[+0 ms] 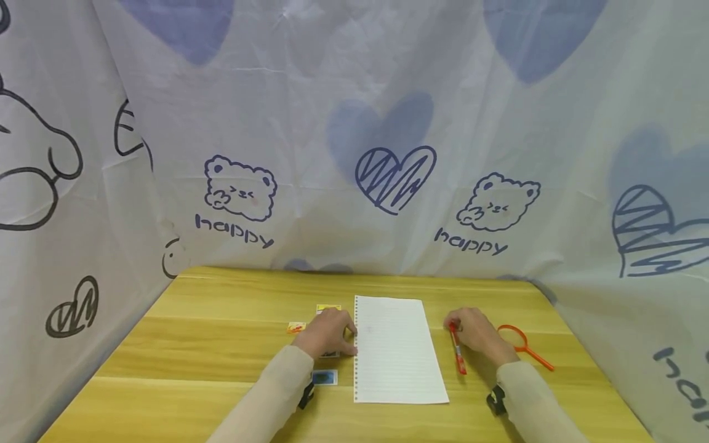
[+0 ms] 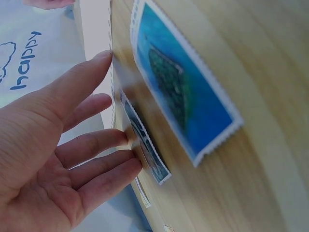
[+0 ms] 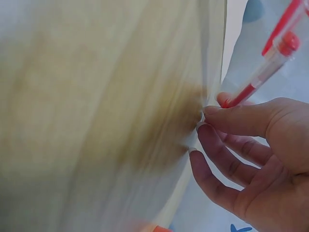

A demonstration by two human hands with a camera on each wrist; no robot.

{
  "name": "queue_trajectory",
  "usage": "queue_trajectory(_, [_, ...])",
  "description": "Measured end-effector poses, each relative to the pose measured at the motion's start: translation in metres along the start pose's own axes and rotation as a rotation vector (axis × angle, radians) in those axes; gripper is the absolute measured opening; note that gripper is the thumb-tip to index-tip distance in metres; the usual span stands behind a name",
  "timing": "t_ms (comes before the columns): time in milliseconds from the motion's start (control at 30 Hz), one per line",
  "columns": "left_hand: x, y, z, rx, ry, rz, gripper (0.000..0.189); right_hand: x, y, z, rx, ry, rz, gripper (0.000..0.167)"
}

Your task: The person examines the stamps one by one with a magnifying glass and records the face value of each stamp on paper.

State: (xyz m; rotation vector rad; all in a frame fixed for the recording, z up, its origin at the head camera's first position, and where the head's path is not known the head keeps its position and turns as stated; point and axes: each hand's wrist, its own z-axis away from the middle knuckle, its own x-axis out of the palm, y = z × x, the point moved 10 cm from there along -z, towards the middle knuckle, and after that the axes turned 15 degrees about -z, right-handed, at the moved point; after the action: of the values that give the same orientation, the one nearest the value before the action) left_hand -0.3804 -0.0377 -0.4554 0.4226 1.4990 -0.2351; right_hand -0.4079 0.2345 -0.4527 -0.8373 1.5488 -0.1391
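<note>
A lined sheet of paper (image 1: 396,357) with punched holes down its left side lies on the wooden table. My left hand (image 1: 328,332) is at that side, thumb and fingertips right by the edge, its fingers loosely bent and holding nothing. Beneath and around it are several stamps: a blue stamp with a green island (image 2: 166,84), a darker stamp (image 2: 145,140), partly covered in the head view, and a yellow-edged stamp (image 1: 328,306) beyond the hand. To the right of the paper, my right hand (image 1: 473,329) pinches a red pen (image 1: 458,357) with a clear barrel (image 3: 265,70), near one end.
An orange-red magnifying glass (image 1: 538,359) lies to the right of my right hand. Left of my left hand is a small red and yellow stamp (image 1: 296,327). A white printed cloth (image 1: 332,246) hangs behind and on both sides of the table (image 1: 194,351).
</note>
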Motion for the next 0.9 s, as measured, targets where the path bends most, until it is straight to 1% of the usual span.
queue_trajectory(100, [-0.001, 0.001, 0.000, 0.007, 0.002, -0.002, 0.036, 0.000, 0.002, -0.001, 0.000, -0.001, 0.037, 0.032])
queue_trajectory(200, [-0.001, 0.001, 0.000, 0.010, 0.001, -0.011, 0.036, -0.002, 0.002, -0.003, -0.023, -0.002, 0.081, 0.032])
queue_trajectory(333, [-0.001, 0.001, 0.000, 0.012, 0.004, -0.017, 0.036, -0.002, 0.002, -0.005, -0.057, -0.004, 0.098, 0.031])
queue_trajectory(600, [-0.002, 0.000, -0.001, 0.020, 0.017, -0.012, 0.036, 0.000, 0.006, -0.010, -0.080, -0.021, 0.109, 0.030])
queue_trajectory(767, [0.000, -0.001, 0.000, 0.014, 0.012, -0.005, 0.037, -0.001, 0.003, -0.011, -0.130, -0.027, 0.098, 0.029])
queue_trajectory(900, [0.001, -0.002, 0.000, 0.014, 0.013, -0.004, 0.037, -0.001, 0.001, -0.012, -0.155, -0.032, 0.097, 0.028])
